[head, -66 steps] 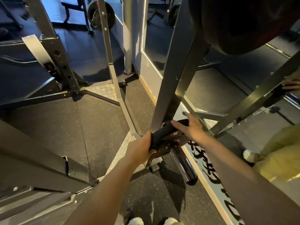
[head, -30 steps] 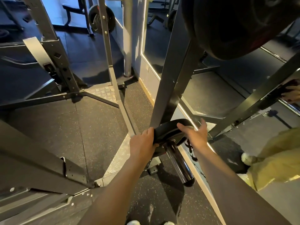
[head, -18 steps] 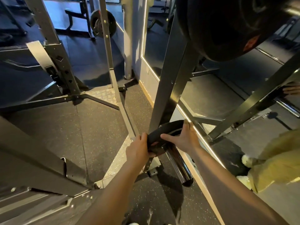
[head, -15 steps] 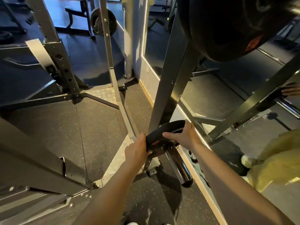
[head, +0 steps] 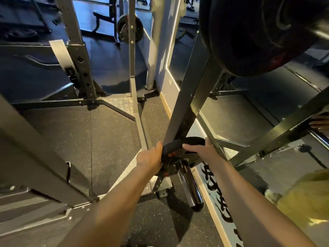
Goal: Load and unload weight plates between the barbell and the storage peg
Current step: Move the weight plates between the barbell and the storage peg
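Observation:
A small black weight plate sits on the chrome storage peg low on the rack upright, pushed against the post. My left hand grips the plate's left rim. My right hand curls over its top right rim. The peg's free end points toward me and stands bare. A large black plate hangs on the barbell sleeve at the top right.
Grey rack beams cross the lower left. A mirror wall runs along the right, showing another person's hand and yellow clothing. Another loaded barbell stands far back. The floor is dark rubber.
Both hands stay on the small plate at the peg's base. The plate has settled closer against the upright and my right hand has shifted over its top rim.

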A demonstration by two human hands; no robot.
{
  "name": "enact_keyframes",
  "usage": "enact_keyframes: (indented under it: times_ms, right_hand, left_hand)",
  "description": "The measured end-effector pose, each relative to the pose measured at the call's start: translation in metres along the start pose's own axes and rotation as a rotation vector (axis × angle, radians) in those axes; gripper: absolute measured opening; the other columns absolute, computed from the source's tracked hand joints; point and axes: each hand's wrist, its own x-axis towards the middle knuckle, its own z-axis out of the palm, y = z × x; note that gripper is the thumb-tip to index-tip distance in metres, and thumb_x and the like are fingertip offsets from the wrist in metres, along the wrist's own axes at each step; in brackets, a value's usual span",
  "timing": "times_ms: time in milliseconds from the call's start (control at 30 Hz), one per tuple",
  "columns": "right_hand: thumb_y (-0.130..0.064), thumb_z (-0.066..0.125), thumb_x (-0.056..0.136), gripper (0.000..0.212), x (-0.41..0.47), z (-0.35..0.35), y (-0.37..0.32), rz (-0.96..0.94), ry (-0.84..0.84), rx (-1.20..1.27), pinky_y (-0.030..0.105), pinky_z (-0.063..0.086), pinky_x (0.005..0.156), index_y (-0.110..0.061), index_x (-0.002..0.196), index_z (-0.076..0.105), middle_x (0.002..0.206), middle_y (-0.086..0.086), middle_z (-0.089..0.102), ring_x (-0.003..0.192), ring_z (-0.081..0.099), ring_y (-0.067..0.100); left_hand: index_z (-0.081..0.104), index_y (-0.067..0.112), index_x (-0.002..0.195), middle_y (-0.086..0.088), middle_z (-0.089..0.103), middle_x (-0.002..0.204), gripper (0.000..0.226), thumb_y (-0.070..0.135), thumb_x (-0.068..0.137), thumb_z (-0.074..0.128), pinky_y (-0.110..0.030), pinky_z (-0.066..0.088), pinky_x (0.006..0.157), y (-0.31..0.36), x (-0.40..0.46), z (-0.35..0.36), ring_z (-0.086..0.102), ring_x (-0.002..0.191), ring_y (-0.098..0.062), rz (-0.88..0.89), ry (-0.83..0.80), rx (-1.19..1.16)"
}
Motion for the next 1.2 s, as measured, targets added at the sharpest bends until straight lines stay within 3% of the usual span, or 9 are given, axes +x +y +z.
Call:
enact_keyframes:
  times_ms: [233, 367, 467, 567, 667, 867, 967, 1067, 1200]
  right_hand:
    - [-0.071, 0.076, 0.046, 0.134, -0.016, 0.009, 0.001, -0.003, 0.023, 0.041, 0.056, 0.029, 0.113, -0.032, 0.152, 0.004, 0.158, 0.006, 0.018, 0.143, 0.025, 0.035]
    - [-0.06, 0.061, 0.083, 0.095, -0.049, 0.035, 0.011, -0.153, 0.252, -0.034, 0.051, 0.034, 0.11, -0.024, 0.154, 0.008, 0.159, 0.007, 0.017, 0.142, 0.028, 0.032]
    - [-0.042, 0.055, 0.093, 0.073, -0.083, 0.075, 0.017, -0.369, 0.352, -0.13, 0.052, 0.042, 0.105, -0.025, 0.152, 0.015, 0.157, 0.008, 0.016, 0.139, 0.032, 0.031]
    - [-0.026, 0.065, 0.089, 0.077, -0.108, 0.115, 0.014, -0.548, 0.179, -0.201, 0.045, 0.04, 0.108, -0.028, 0.151, 0.019, 0.16, 0.002, -0.001, 0.144, 0.023, 0.029]
    - [-0.023, 0.065, 0.09, 0.075, -0.12, 0.142, 0.014, -0.534, -0.009, -0.285, 0.044, 0.039, 0.109, -0.026, 0.151, 0.022, 0.161, -0.004, -0.008, 0.143, 0.026, 0.029]
    - [-0.032, 0.046, 0.101, 0.044, -0.158, 0.212, -0.008, -0.468, -0.324, -0.45, 0.038, 0.036, 0.104, -0.019, 0.143, 0.043, 0.146, 0.005, 0.044, 0.13, 0.045, 0.026]
    - [-0.027, 0.05, 0.099, 0.025, -0.189, 0.269, -0.019, -0.464, -0.587, -0.543, 0.034, 0.05, 0.091, -0.017, 0.12, 0.061, 0.116, 0.008, 0.066, 0.099, 0.065, 0.022]
    - [-0.015, 0.053, 0.097, 0.012, -0.224, 0.334, -0.035, -0.444, -0.76, -0.6, 0.022, 0.05, 0.052, -0.009, 0.099, 0.063, 0.077, 0.005, 0.065, 0.051, 0.059, 0.008]
    - [-0.019, 0.054, 0.097, 0.023, -0.277, 0.418, -0.06, -0.509, -0.89, -0.672, 0.019, 0.044, 0.045, -0.009, 0.077, 0.06, 0.069, 0.005, 0.063, 0.042, 0.052, 0.008]
  left_hand:
    - [0.02, 0.027, 0.147, -0.002, 0.033, 0.146, 0.09, 0.03, 0.078, 0.078, -0.037, 0.052, 0.093, -0.025, -0.047, 0.026, 0.053, 0.12, -0.025, -0.231, -0.126, -0.242]
    - [0.034, 0.026, 0.141, -0.003, 0.048, 0.14, 0.065, 0.029, 0.087, 0.068, -0.031, 0.049, 0.09, -0.058, -0.106, 0.039, 0.056, 0.117, -0.022, -0.342, -0.249, -0.111]
    - [0.051, 0.028, 0.127, 0.001, 0.061, 0.126, 0.037, 0.025, 0.091, 0.058, -0.031, 0.048, 0.089, -0.078, -0.148, 0.039, 0.059, 0.112, -0.019, -0.353, -0.287, 0.104]
    - [0.06, 0.029, 0.106, 0.001, 0.066, 0.113, 0.017, 0.028, 0.091, 0.053, -0.032, 0.049, 0.085, -0.097, -0.179, 0.038, 0.062, 0.104, -0.021, -0.403, -0.213, 0.056]
    - [0.061, 0.024, 0.099, -0.003, 0.064, 0.11, 0.016, 0.034, 0.092, 0.051, -0.034, 0.048, 0.084, -0.115, -0.211, 0.034, 0.061, 0.104, -0.026, -0.453, -0.166, 0.013]
    - [0.058, 0.016, 0.095, -0.005, 0.066, 0.102, 0.034, 0.049, 0.096, 0.047, -0.033, 0.048, 0.08, -0.178, -0.306, 0.041, 0.062, 0.099, -0.026, -0.7, -0.016, -0.209]
    - [0.06, 0.016, 0.098, -0.006, 0.067, 0.102, 0.031, 0.044, 0.096, 0.046, -0.034, 0.051, 0.081, -0.21, -0.354, 0.055, 0.063, 0.098, -0.027, -0.831, 0.037, -0.339]
    - [0.053, 0.021, 0.08, -0.003, 0.064, 0.09, 0.023, 0.038, 0.095, 0.049, -0.031, 0.044, 0.072, -0.238, -0.396, 0.063, 0.063, 0.093, -0.025, -0.939, 0.093, -0.504]
    - [0.045, 0.027, 0.071, 0.009, 0.053, 0.069, 0.024, 0.029, 0.094, 0.051, -0.03, 0.043, 0.067, -0.283, -0.448, 0.065, 0.057, 0.071, -0.014, -1.08, 0.229, -0.697]
